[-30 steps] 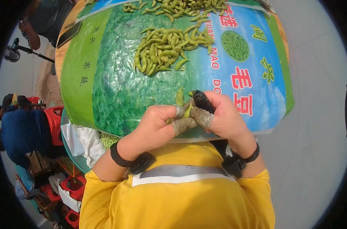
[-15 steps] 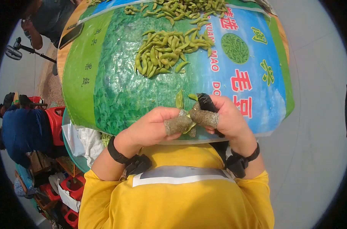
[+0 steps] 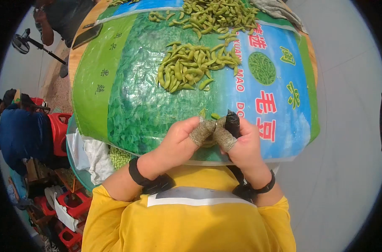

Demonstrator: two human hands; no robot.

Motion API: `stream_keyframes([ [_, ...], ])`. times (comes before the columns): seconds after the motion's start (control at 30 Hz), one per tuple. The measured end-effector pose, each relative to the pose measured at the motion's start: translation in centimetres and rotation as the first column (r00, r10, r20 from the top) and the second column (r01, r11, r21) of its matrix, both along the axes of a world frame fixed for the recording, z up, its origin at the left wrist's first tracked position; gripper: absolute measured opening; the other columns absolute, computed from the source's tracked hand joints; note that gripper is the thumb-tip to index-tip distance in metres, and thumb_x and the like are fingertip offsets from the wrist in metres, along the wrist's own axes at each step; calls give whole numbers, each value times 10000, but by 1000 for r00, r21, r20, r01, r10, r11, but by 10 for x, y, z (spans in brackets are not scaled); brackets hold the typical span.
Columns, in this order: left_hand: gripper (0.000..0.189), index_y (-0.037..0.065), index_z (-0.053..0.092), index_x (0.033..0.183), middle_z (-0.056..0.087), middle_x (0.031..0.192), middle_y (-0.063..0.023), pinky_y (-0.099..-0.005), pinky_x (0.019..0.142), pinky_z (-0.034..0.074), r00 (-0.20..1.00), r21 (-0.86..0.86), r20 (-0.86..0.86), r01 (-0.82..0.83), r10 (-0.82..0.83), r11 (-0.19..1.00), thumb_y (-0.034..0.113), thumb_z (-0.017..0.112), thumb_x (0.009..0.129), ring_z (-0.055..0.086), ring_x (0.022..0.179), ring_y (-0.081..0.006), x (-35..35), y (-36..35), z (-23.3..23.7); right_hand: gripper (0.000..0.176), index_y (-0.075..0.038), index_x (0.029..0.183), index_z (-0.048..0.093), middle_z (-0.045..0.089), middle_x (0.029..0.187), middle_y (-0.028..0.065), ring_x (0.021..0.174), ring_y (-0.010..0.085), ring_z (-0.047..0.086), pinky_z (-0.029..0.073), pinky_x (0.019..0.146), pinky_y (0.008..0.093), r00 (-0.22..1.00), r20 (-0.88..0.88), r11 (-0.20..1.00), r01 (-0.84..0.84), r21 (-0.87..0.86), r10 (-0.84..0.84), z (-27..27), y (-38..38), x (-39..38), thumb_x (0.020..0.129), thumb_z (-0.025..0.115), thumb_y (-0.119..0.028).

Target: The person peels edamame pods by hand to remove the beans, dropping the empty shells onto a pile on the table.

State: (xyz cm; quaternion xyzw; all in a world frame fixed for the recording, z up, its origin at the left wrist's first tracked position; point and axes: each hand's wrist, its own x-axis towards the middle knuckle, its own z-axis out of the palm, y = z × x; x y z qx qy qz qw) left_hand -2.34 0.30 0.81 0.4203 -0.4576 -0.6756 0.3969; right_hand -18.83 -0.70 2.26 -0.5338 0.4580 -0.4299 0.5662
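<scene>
My left hand (image 3: 180, 138) and my right hand (image 3: 245, 145) meet over the near edge of the printed bag sheet, thumb tips touching. Both thumbs are wrapped in grey-brown cloth, and a black wrap covers a finger of the right hand. The left fingers are closed on a soybean pod (image 3: 202, 112), whose green tip shows above the thumb. Another bit of green pod (image 3: 215, 115) pokes out by the right fingers, which are closed too. The thumbs hide most of what is pinched. Ahead lies a heap of green soybean pods (image 3: 184, 69).
The green and blue printed sheet (image 3: 136, 101) covers a round table. A larger pod pile (image 3: 220, 17) lies farther back, with a phone (image 3: 87, 36) at the left edge. A teal basin (image 3: 83, 178) holds shelled beans (image 3: 120, 157). Red stools (image 3: 60, 132) and other people are at left.
My thumbs have come together and rolled inward over the pod, so less of it shows. The whole view has shifted slightly, with the table sitting lower and farther right.
</scene>
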Motion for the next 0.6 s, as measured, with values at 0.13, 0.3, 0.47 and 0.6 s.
stream_keyframes([
  [0.13, 278, 27, 577, 870, 507, 645, 12, -205, 474, 308, 991, 186, -133, 48, -23, 981, 290, 518, 939, 391, 542, -41, 7, -2, -4, 163, -2, 863, 595, 566, 664, -11, 605, 86, 535, 431, 528, 247, 952, 287, 893, -215, 396, 101, 0, -10, -13, 871, 618, -163],
  [0.3, 284, 15, 573, 859, 508, 622, -23, -196, 422, 235, 928, 322, -360, 26, 97, 946, 280, 502, 934, 336, 454, -51, 24, -4, -5, 246, -4, 808, 589, 582, 643, 123, 557, 250, 555, 438, 536, 347, 792, -595, 954, -269, -133, 140, 12, -29, -27, 815, 663, -239],
  [0.47, 272, -16, 583, 930, 535, 668, -55, -199, 399, 242, 858, 362, -493, 49, 146, 931, 232, 471, 925, 340, 428, -69, 29, -4, -6, 249, -21, 822, 593, 607, 740, 185, 659, 356, 585, 463, 589, 409, 615, -788, 904, -329, -272, -14, 12, -53, 3, 785, 675, -253],
  [0.6, 291, -23, 583, 987, 533, 690, -49, -191, 402, 245, 851, 387, -491, 23, 185, 922, 240, 471, 928, 348, 438, -66, 31, -1, -5, 265, -7, 831, 563, 607, 788, 187, 734, 362, 597, 477, 632, 444, 500, -839, 856, -318, -408, -214, -9, -86, 31, 770, 675, -239],
])
